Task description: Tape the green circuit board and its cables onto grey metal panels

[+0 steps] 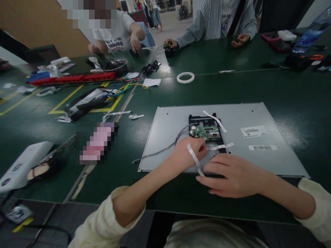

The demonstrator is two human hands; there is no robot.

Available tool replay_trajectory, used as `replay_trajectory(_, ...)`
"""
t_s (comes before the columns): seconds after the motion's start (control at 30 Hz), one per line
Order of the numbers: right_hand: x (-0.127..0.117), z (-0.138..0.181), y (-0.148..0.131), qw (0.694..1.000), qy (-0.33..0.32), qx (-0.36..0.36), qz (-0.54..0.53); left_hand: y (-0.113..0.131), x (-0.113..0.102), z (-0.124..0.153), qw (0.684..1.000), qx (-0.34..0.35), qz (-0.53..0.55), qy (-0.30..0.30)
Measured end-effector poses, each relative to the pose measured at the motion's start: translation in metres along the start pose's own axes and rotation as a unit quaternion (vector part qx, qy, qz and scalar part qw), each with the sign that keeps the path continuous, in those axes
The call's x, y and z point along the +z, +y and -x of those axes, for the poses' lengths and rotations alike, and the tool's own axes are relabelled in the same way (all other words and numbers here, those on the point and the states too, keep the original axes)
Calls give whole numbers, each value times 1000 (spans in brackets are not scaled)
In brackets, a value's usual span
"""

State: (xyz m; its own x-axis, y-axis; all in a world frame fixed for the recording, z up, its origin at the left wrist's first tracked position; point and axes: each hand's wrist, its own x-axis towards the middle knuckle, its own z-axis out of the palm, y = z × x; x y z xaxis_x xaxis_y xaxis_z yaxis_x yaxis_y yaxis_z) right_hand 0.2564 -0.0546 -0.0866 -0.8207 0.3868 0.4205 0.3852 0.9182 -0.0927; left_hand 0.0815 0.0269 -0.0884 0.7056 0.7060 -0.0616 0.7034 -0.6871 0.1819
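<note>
A flat grey metal panel [170, 117] lies in front of me. On it sits a black frame [191, 120] carrying a green circuit board [204, 132], with a grey cable [160, 151] running out to the left. My left hand [187, 151] is closed, knuckles up, at the frame's lower left; its fingertips are hidden. My right hand [232, 175] has bent fingers at the lower end of a strip of white tape [193, 156], whose upper part crosses my left hand. Other tape strips lie across the frame's upper right [216, 120] and lower bar [221, 147].
A tape roll [185, 78] lies beyond the panel. To the left are a blurred-out pink phone [99, 141], a white power bank [24, 165], coloured wires [126, 86] and a red strip [72, 78]. Two people sit opposite; a bottle [311, 34] stands far right.
</note>
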Motion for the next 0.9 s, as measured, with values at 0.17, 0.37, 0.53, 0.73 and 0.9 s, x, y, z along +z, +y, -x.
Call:
replay_trajectory(0.17,9,-3,-4,999,-27,-12,-16,-1,1,0,1000,2,-5,-1)
replay_trajectory(0.37,11,-3,-3,1000,-1,-16,19,0,0,0,1000,3,0,-4)
replay_trajectory(0.53,14,-3,-4,999,7,-31,10,0,0,-1,1000,2,2,3)
replay_trajectory(0.73,17,-3,-4,1000,-5,-14,10,0,0,-1,1000,-6,1,4)
replay_trajectory(0.9,16,-5,-3,1000,2,0,18,-1,1,-1,1000,-2,-3,15)
